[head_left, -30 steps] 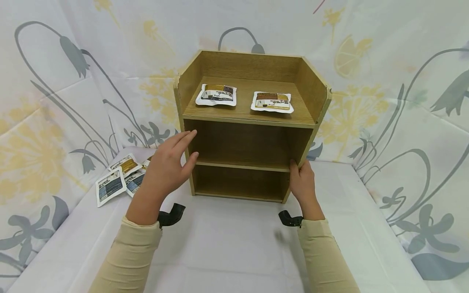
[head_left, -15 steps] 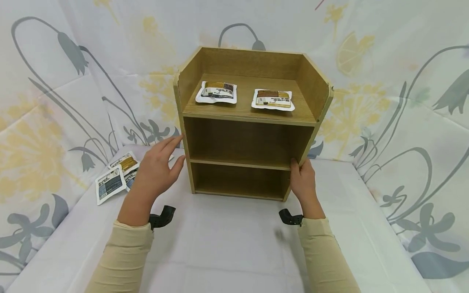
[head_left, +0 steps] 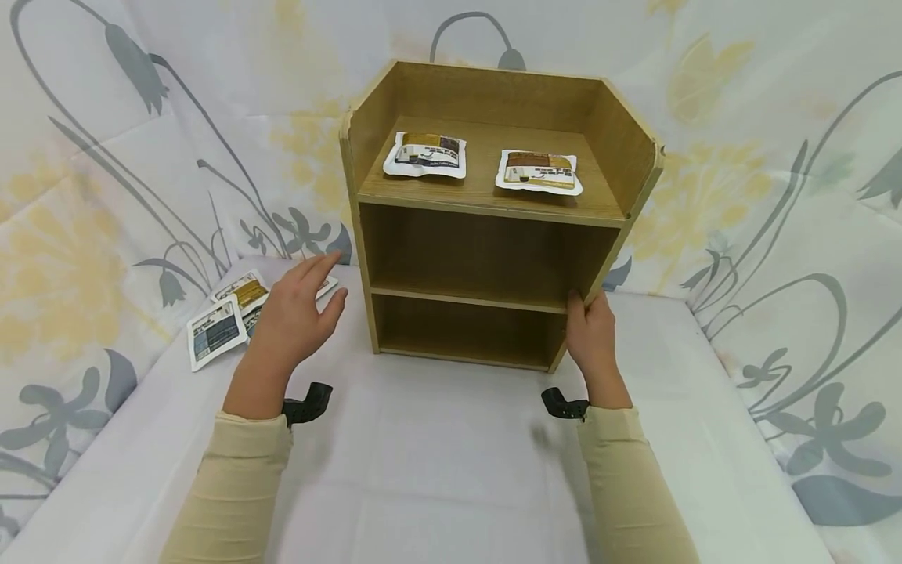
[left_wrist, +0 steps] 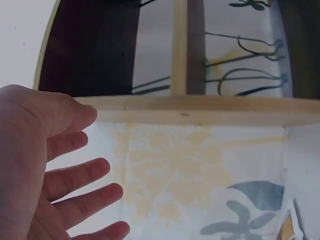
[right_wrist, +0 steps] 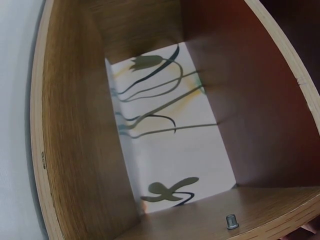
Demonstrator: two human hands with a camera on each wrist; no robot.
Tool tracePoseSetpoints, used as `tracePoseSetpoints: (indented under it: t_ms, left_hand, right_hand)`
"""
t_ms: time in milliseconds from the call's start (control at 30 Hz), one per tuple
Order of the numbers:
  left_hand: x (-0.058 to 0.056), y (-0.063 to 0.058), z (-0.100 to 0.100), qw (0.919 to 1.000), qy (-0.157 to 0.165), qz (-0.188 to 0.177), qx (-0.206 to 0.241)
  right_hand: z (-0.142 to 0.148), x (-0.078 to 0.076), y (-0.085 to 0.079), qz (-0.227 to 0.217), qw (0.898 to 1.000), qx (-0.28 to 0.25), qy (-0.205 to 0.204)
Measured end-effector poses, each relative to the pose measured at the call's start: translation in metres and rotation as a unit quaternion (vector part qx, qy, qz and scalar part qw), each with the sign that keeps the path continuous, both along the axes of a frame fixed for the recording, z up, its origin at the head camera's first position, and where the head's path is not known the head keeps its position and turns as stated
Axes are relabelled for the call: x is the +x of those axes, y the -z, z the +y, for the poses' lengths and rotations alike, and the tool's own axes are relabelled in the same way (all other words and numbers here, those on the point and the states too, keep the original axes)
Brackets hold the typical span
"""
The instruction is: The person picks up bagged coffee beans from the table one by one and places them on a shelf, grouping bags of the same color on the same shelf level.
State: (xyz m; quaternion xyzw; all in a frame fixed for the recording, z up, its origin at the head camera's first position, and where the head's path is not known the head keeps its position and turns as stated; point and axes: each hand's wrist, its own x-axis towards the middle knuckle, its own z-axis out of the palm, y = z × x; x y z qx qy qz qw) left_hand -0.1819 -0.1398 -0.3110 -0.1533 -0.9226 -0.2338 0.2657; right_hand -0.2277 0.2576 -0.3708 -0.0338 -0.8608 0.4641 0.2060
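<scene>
A small wooden shelf unit (head_left: pixel 465 207) with three levels stands in the head view. My right hand (head_left: pixel 590 333) grips the edge of its right side panel, thumb on the inner face and fingers hidden behind the panel. Just left of the unit, my left hand (head_left: pixel 292 313) is held with its fingers extended and holds nothing. In the left wrist view its spread fingers and thumb overlap the side panel's edge (left_wrist: pixel 200 110). Two white printed packets, a left one (head_left: pixel 426 155) and a right one (head_left: pixel 539 172), lie on the top level.
Several more packets (head_left: pixel 216 330) are piled on the white cloth-covered table (head_left: pixel 437 462), left of the unit and partly behind my left hand. Floral fabric (head_left: pixel 761 196) hangs behind and at both sides. A metal shelf pin (right_wrist: pixel 232 221) shows inside the unit.
My left hand has drawn away to the left from the unit's left side. My right hand keeps its grip, and the unit appears slightly higher and larger in the head view.
</scene>
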Motion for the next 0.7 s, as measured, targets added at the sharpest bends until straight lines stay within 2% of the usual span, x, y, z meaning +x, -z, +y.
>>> tracePoseSetpoints:
  t_ms: [267,700]
  left_hand:
    - [-0.004,0.008,-0.016,0.9986,-0.025,-0.045,-0.009]
    - [-0.014,0.030,-0.048,0.9892,-0.062,-0.127,-0.039]
  right_hand:
    - [0.001,0.000,-0.001,0.006,1.000,-0.003,-0.005]
    - [0.001,0.000,0.000,-0.001,1.000,-0.002,-0.006]
